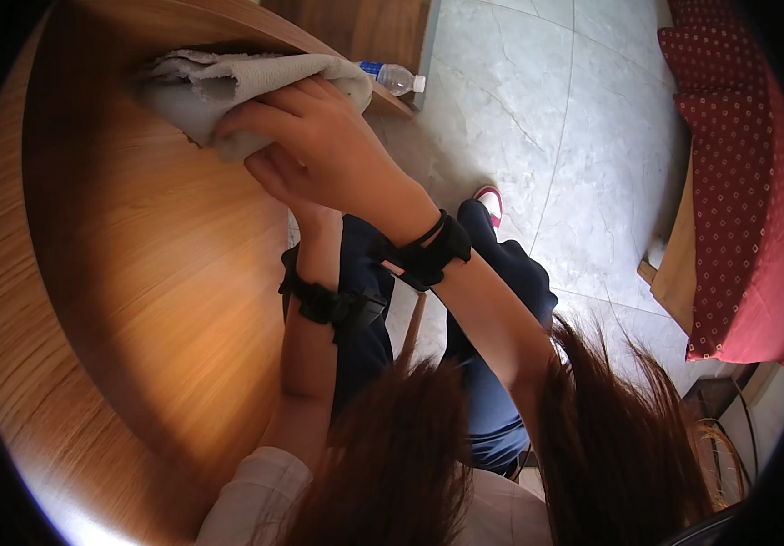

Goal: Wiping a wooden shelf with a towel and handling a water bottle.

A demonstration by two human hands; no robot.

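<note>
A folded, light grey cloth (269, 78) is held up at the top left, over a wooden surface (180, 273) with visible grain. My right hand (330, 143) grips its near edge, fingers on the cloth and thumb towards the left. Crossing beneath the right hand, my left hand (279, 170) is mostly hidden by it; its fingers are at the cloth's lower edge, and whether they hold it cannot be told. Both wrists wear black straps.
A clear plastic bottle (399, 80) with a white cap lies beyond the cloth, beside a wooden panel edge (392, 102). Grey tiled floor (501, 89) is on the right. Red patterned fabric (726, 191) hangs at the far right. Long hair covers part of the lower view.
</note>
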